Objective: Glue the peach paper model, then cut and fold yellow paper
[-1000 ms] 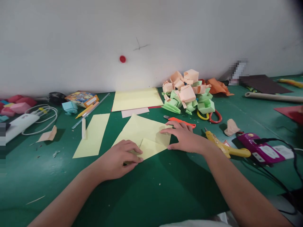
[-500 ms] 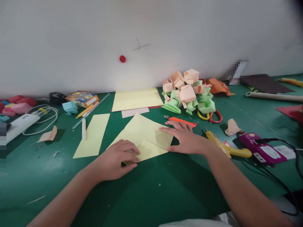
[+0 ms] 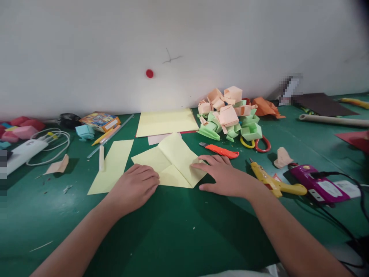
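A pale yellow folded paper (image 3: 180,157) lies on the green table between my hands, with crease lines meeting near its middle. My left hand (image 3: 137,187) rests at its lower left edge, fingers together and curled over the paper, fingertips partly hidden. My right hand (image 3: 221,175) is at the paper's right edge with its fingers spread, the fingertips over or touching the edge. Left of the folded paper lies a yellow paper strip (image 3: 111,169) with a white stick (image 3: 102,157) on it. An orange cutter (image 3: 221,150) lies just beyond my right hand.
Yellow sheets (image 3: 167,122) lie by the wall. Behind the cutter is a pile of peach and green folded papers (image 3: 229,115), with scissors (image 3: 262,143) beside it. A yellow glue gun (image 3: 276,183) and a purple power strip (image 3: 319,184) sit right, a white power strip (image 3: 25,154) left.
The folded paper has turned and its folds lie differently, with a flap now standing out at the left. My left hand has shifted left and its fingers have drawn together. My right hand moved slightly.
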{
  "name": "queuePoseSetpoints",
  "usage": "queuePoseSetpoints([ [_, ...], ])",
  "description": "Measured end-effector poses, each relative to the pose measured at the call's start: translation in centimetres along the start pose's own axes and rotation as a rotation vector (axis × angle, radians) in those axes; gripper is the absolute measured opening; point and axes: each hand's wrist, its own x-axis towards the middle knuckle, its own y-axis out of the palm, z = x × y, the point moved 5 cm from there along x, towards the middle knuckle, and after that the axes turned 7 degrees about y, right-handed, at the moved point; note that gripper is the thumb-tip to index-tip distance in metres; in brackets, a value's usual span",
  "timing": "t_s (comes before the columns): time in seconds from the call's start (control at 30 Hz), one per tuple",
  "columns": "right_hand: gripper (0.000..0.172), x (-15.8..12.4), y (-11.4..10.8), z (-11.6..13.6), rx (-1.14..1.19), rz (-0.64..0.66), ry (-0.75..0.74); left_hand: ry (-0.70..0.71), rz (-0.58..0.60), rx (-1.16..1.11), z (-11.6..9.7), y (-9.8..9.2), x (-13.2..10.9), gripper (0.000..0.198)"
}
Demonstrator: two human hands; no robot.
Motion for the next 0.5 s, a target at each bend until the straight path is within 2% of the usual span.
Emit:
queuePoseSetpoints([
  [0.1,0.068,-0.1,0.1,0.3,-0.022,-0.037,-0.025,-0.046,-0.059,0.091,0.1,-0.1,-0.1,0.024],
  [0.23,0.07,0.0,0.1,0.7,-0.028,-0.08,-0.075,-0.006,-0.067,0.106,-1.7,0.0,0.4,0.025],
  [0.37,0.052,0.1,-0.1,1.5,-0.004,-0.083,-0.185,-0.014,-0.011,0.082,-3.2,0.5,0.9,0.029],
  [0.43,0.043,0.1,-0.1,2.1,0.019,-0.073,-0.276,-0.037,0.015,0.081,-3.4,0.8,1.0,0.031],
  [0.5,0.042,0.1,-0.2,2.5,0.044,-0.075,-0.333,-0.05,0.029,0.068,-3.3,1.1,0.9,0.031],
])
